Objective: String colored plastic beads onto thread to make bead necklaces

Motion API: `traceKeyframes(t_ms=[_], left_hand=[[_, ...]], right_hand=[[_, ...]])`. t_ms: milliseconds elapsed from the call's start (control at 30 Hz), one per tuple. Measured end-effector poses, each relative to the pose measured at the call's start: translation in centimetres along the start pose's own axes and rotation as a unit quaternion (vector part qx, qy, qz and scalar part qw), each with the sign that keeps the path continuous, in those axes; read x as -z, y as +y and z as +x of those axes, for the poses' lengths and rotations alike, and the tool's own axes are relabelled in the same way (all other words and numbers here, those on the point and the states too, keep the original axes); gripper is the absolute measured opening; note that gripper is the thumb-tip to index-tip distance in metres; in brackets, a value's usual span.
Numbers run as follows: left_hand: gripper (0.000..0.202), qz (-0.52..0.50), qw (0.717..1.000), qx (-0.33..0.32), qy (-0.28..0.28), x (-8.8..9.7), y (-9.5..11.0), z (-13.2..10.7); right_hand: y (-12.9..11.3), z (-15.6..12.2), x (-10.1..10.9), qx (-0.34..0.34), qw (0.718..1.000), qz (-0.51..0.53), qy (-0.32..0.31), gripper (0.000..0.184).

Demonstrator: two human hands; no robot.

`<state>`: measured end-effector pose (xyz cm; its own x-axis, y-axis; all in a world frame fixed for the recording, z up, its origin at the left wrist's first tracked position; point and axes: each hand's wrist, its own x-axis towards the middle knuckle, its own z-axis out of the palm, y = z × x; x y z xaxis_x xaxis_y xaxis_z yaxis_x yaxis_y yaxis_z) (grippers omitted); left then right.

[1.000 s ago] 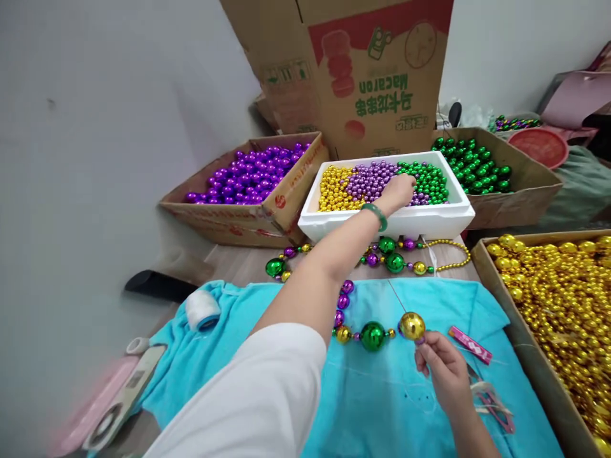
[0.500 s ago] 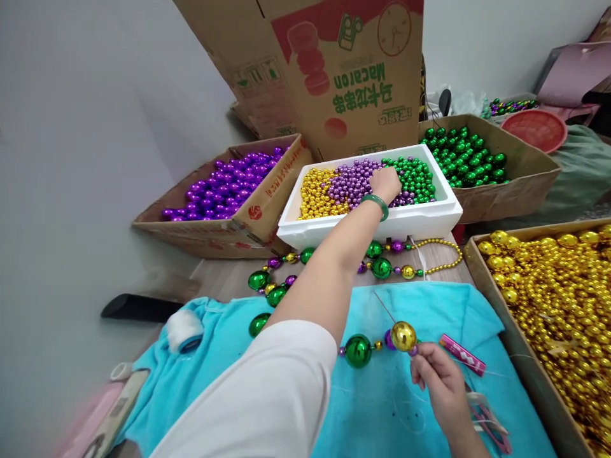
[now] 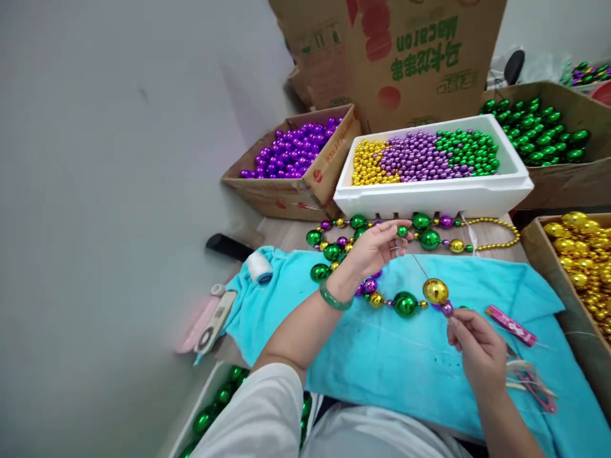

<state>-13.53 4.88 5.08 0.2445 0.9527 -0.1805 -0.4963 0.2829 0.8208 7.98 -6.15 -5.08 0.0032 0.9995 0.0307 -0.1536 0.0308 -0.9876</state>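
Note:
My left hand [image 3: 370, 254], with a green bangle [image 3: 335, 296] at its wrist, pinches a small green bead [image 3: 402, 231] above the blue towel. The bead is close to the tip of a thin needle [image 3: 420, 264]. That needle rises from a large gold bead [image 3: 435, 291]. Just below it, my right hand [image 3: 480, 343] pinches at a small purple bead [image 3: 447, 309]. Left of these, a large green bead [image 3: 405, 304] belongs to a string of mixed beads. Exactly how the right fingertips grip the strand is partly hidden.
A white foam box [image 3: 429, 194] holds small gold, purple and green beads. Cardboard boxes of purple [image 3: 291, 152], green [image 3: 539, 130] and gold beads [image 3: 577, 248] surround it. On the blue towel [image 3: 382, 356] lie a pink packet [image 3: 510, 326], scissors [image 3: 537, 388] and a thread spool [image 3: 259, 268].
My left hand has come back from the foam box with a small green bead, down to the needle. My right hand keeps its hold by the gold bead. The view has swung left.

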Motion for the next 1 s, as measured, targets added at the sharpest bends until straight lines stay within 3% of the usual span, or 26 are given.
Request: traceKeyframes(t_ms=[167, 333, 867, 1000], left_hand=[[0.02, -0.093, 0.995, -0.019, 0.041, 2.4, -1.4, -4.4], [0.01, -0.174, 0.978, -0.032, 0.108, 3.4, -2.0, -6.5], [0.015, -0.233, 0.961, -0.069, 0.13, 5.3, -2.3, -7.3], [0.025, -0.167, 0.967, -0.122, 0.146, 5.5, -2.4, -7.5]], right_hand=[[0.0, -1.4, -1.9, -0.019, 0.999, -0.023, -0.018, 0.012], [-0.4, -1.9, -3.2, -0.032, 0.997, -0.046, -0.046, 0.013], [-0.1, -2.3, -4.5, -0.06, 0.993, -0.087, -0.059, 0.017], [-0.1, -2.2, -4.5, -0.067, 0.991, -0.099, -0.058, 0.018]])
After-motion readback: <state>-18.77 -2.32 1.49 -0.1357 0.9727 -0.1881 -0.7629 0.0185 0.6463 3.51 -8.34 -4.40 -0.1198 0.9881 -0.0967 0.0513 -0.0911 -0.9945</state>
